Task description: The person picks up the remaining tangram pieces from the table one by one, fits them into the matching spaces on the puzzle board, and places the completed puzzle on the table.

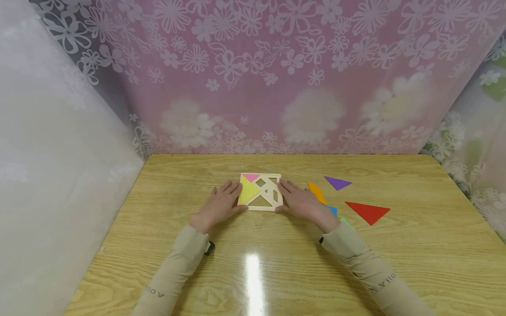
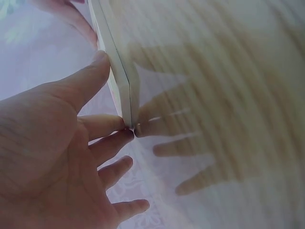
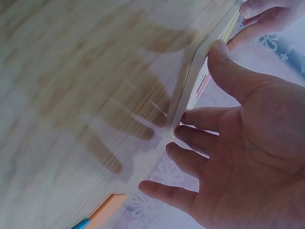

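A pale wooden tangram tray lies flat on the table. A large yellow triangle sits in its left side, and a pink piece in the top left; the other visible recesses are bare. My left hand touches the tray's left side with extended fingers, its thumb at the near left corner. Opposite it, my right hand rests against the right side, thumb at the near right corner. Both wrist views show thumb and foremost fingers touching the tray's edge, the other fingers spread and apart from it.
Right of the tray lie loose pieces: a purple triangle, a red triangle, an orange parallelogram, a blue piece and a green piece. My right forearm partly covers the blue and green ones. Flowered curtains surround the wooden table.
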